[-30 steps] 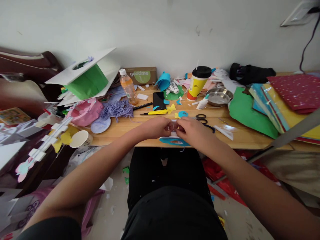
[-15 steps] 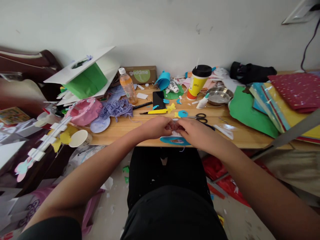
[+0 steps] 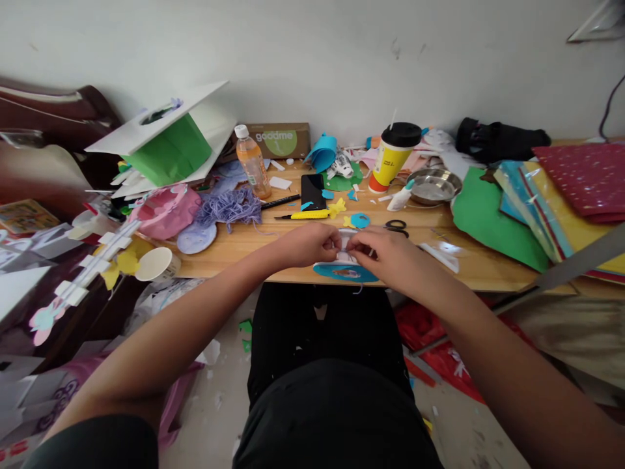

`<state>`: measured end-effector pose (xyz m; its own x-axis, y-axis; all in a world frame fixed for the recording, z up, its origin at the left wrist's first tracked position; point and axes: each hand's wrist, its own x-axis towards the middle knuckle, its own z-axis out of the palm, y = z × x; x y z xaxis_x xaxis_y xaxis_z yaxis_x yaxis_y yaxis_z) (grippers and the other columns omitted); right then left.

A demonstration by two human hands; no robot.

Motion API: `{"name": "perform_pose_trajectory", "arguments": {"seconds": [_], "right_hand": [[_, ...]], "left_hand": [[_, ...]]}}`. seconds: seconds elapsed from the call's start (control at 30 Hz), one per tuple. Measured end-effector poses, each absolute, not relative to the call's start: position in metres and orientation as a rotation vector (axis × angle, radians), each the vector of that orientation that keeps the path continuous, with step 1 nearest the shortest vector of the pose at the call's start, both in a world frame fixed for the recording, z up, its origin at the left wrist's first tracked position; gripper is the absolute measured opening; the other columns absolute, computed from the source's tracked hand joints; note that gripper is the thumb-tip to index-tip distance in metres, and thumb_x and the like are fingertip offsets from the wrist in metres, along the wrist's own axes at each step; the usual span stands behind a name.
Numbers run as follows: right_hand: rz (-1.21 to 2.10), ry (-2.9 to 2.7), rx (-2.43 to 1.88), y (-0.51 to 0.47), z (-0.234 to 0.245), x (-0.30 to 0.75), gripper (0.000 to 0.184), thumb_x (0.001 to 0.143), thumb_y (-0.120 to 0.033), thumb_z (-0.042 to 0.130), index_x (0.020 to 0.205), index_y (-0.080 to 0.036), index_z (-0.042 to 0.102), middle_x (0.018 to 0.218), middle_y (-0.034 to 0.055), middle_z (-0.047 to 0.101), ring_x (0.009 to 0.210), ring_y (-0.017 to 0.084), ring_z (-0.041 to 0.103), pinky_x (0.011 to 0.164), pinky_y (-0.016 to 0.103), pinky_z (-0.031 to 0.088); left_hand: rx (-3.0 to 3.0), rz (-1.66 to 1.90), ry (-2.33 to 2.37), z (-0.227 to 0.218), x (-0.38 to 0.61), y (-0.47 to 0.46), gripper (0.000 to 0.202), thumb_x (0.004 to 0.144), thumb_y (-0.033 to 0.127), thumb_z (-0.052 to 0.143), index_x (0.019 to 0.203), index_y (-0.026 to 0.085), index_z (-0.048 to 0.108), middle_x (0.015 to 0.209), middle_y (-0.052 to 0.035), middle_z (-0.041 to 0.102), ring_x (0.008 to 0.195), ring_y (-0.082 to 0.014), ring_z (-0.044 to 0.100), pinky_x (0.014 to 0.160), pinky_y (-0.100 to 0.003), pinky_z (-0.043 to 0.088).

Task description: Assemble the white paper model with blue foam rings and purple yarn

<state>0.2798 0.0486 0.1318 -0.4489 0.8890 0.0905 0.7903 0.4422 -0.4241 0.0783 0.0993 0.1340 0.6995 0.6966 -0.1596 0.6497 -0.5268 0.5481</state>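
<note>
At the table's front edge lies a blue and white round paper craft piece (image 3: pixel 334 270), with a thin pale purple strand of yarn (image 3: pixel 360 288) hanging from its front. My left hand (image 3: pixel 316 246) is closed in a pinch over its left side. Over the right side, my right hand (image 3: pixel 378 251) also pinches, thumb and fingertips together. What the fingertips hold is too small to make out. Just behind my hands are a yellow utility knife (image 3: pixel 308 214), a blue paper cutout (image 3: pixel 360 221) and black-handled scissors (image 3: pixel 396 227), partly covered by my right hand.
An orange drink bottle (image 3: pixel 252 163), a phone (image 3: pixel 313 191), a yellow cup (image 3: pixel 393 156), a glue bottle (image 3: pixel 401 196) and a metal bowl (image 3: pixel 434 187) stand or lie farther back. Purple yarn (image 3: pixel 229 208) and a paper cup (image 3: pixel 157 264) are left; green sheets (image 3: pixel 493 221) are right.
My hands have moved slightly apart from each other, so more of the white part between them shows. The view has shifted a little.
</note>
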Motion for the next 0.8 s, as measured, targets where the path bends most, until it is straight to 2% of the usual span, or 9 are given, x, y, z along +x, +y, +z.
{"name": "perform_pose_trajectory", "arguments": {"seconds": [0.23,0.43,0.63,0.8], "right_hand": [[0.437,-2.393,-1.424,0.0545,0.1222,0.2775,0.014,0.091,-0.016,0.059,0.094,-0.017,0.073,0.094,0.0074,0.069,0.085,0.021,0.065,0.079,0.032,0.047],[0.428,-2.383,-1.359,0.0536,0.1224,0.2785,0.019,0.089,-0.013,0.060,0.091,-0.019,0.078,0.102,0.0095,0.073,0.092,0.023,0.068,0.083,0.033,0.050],[0.503,-2.233,-1.408,0.0506,0.1253,0.2767,0.020,0.089,-0.016,0.060,0.097,-0.024,0.077,0.093,0.0032,0.078,0.083,0.021,0.072,0.076,0.032,0.051],[0.708,-1.985,-1.410,0.0450,0.1248,0.2783,0.011,0.088,-0.022,0.064,0.098,-0.022,0.070,0.091,0.0022,0.078,0.081,0.019,0.074,0.072,0.029,0.054]], "left_hand": [[2.340,0.141,0.989,0.1316,0.0776,0.0995,0.015,0.079,0.014,0.059,0.090,0.015,0.069,0.067,0.0041,0.055,0.060,-0.0110,0.046,0.058,-0.024,0.031],[2.340,0.156,1.001,0.1268,0.0771,0.1022,0.017,0.079,0.014,0.060,0.093,0.015,0.069,0.068,0.0037,0.057,0.061,-0.0111,0.047,0.058,-0.024,0.032],[2.337,0.170,1.009,0.1275,0.0783,0.1020,0.020,0.078,0.013,0.059,0.094,0.014,0.070,0.068,0.0035,0.058,0.060,-0.0109,0.047,0.057,-0.024,0.032],[2.319,0.132,1.046,0.1313,0.0782,0.0996,0.020,0.078,0.012,0.057,0.093,0.015,0.071,0.069,0.0026,0.059,0.061,-0.0117,0.047,0.058,-0.024,0.032]]}}
